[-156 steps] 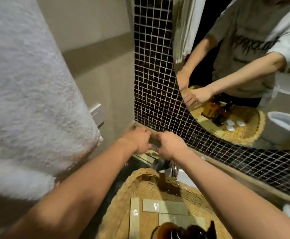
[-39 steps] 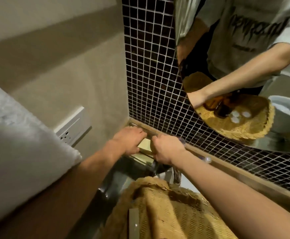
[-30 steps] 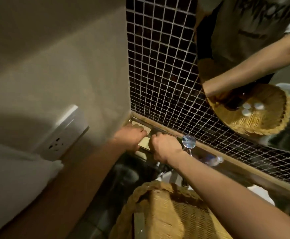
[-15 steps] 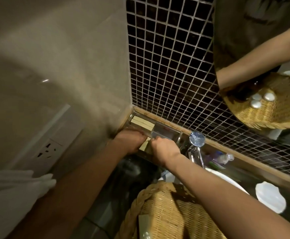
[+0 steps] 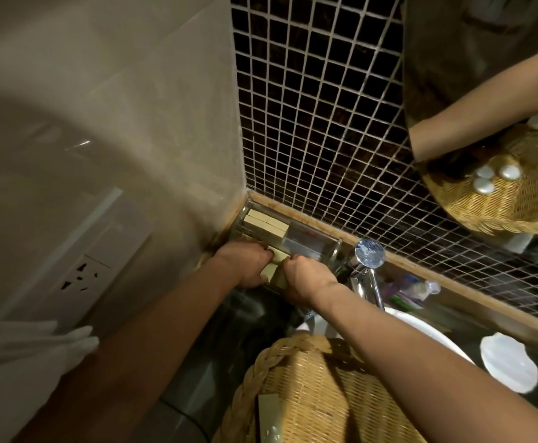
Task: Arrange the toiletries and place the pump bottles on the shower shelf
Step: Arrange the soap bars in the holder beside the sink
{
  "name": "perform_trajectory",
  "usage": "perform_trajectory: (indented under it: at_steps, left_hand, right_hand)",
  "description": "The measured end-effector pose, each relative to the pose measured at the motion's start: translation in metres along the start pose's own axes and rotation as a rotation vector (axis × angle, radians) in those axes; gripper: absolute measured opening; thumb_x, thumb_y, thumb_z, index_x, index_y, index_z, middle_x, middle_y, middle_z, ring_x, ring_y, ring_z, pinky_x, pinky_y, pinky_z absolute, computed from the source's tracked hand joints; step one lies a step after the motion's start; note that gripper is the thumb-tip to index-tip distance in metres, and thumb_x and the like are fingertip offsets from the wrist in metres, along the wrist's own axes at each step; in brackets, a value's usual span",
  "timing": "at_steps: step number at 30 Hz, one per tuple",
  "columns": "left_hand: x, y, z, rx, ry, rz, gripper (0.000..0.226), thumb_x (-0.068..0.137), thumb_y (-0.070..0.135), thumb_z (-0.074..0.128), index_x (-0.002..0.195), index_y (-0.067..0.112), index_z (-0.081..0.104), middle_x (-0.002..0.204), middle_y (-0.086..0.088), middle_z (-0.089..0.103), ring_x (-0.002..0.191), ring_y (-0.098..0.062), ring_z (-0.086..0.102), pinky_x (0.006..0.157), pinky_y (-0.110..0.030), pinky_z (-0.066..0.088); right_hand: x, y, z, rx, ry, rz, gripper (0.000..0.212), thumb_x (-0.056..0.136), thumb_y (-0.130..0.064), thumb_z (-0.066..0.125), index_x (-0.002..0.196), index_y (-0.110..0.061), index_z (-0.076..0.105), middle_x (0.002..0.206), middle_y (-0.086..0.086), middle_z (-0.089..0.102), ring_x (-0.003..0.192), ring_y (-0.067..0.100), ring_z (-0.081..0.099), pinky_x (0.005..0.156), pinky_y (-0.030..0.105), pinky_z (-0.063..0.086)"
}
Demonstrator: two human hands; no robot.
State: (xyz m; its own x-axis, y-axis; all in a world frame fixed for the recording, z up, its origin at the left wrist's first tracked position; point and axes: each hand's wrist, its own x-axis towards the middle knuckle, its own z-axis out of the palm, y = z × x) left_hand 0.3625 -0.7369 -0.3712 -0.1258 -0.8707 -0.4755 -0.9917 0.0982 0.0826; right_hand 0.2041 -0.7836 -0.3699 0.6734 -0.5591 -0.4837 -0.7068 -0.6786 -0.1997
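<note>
A clear acrylic organiser (image 5: 306,243) stands in the corner where the beige wall meets the dark mosaic tiles. Flat pale-yellow toiletry packets (image 5: 263,223) lie in its left compartment. My left hand (image 5: 248,263) and my right hand (image 5: 306,279) meet at its front edge, both pinching further pale packets (image 5: 270,270) between them. The wicker basket (image 5: 312,398) sits below my forearms, with one packet (image 5: 269,407) showing inside. No pump bottles appear directly; the mirror shows only the basket's reflection with three white caps.
A chrome tap (image 5: 365,266) stands right of the organiser, over a white basin (image 5: 421,330). Small tubes (image 5: 411,289) lie behind it on the ledge. A white shell dish (image 5: 507,366) sits far right. A wall socket (image 5: 82,276) and white towel (image 5: 21,350) are at left.
The camera has tilted downward and leaned closer to the corner, bringing the organiser, tap and basin into view. Both hands stay together at the organiser's front, lower than before.
</note>
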Motion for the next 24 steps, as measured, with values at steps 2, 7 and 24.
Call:
perform_trajectory:
  at_steps: [2, 7, 24]
  left_hand:
    - [0.000, 0.001, -0.001, 0.004, -0.003, 0.001, 0.042, 0.090, 0.045, 0.058, 0.126, 0.024, 0.054, 0.127, -0.005, 0.058, 0.116, -0.026, 0.053, 0.097, -0.042, 0.044]
    - [-0.003, 0.001, -0.002, -0.012, -0.041, -0.019, 0.040, 0.093, 0.042, 0.055, 0.127, 0.023, 0.054, 0.128, -0.007, 0.056, 0.114, -0.026, 0.054, 0.092, -0.041, 0.047]
    - [-0.007, 0.014, -0.004, -0.023, -0.003, 0.000, 0.047, 0.090, 0.034, 0.064, 0.133, 0.024, 0.049, 0.130, -0.005, 0.054, 0.119, -0.026, 0.051, 0.095, -0.041, 0.045]
  right_hand:
    - [-0.001, 0.001, 0.000, 0.017, -0.006, 0.007, 0.033, 0.088, -0.025, 0.071, 0.118, -0.014, 0.062, 0.115, 0.009, 0.060, 0.104, 0.030, 0.062, 0.083, 0.038, 0.052]
    - [-0.003, 0.004, -0.012, 0.103, -0.029, 0.081, 0.022, 0.086, -0.013, 0.070, 0.107, -0.013, 0.065, 0.108, 0.010, 0.062, 0.096, 0.029, 0.064, 0.077, 0.034, 0.053]
    - [-0.003, -0.008, -0.005, 0.376, 0.007, 0.117, 0.036, 0.088, -0.018, 0.069, 0.123, -0.015, 0.060, 0.121, 0.008, 0.059, 0.114, 0.024, 0.056, 0.092, 0.032, 0.049]
